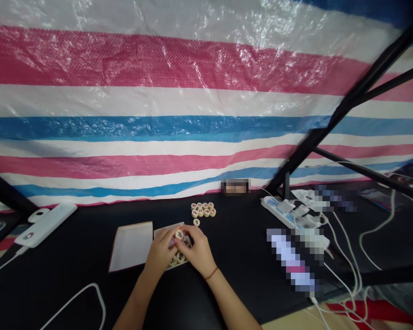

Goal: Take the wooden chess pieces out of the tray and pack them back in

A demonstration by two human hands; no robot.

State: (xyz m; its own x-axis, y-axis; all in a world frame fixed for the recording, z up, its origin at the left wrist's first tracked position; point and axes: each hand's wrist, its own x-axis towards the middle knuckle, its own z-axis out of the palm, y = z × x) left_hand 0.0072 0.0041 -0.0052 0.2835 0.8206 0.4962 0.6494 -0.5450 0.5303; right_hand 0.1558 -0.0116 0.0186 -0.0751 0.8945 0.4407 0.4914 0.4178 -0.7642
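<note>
My left grip (161, 251) and right grip (197, 251) are bunched together over an open card box (168, 229) with xiangqi pieces (176, 259) in it, can't tell if either's clamped on one. Flat cream lid (131, 246) lies just left of my grips, and a cluster of loose pieces (203, 211) sits straight ahead on the table (234, 243).

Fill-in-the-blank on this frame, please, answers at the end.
The red cord bracelet sits on the ____ wrist.
The left hand and the other hand are over round game pieces on a ____ table.
The striped tarp behind shows pink, white and ____ bands.
The white-lined box lid lies to the ____ of the hands.
Answers: right; black; blue; left.
</note>
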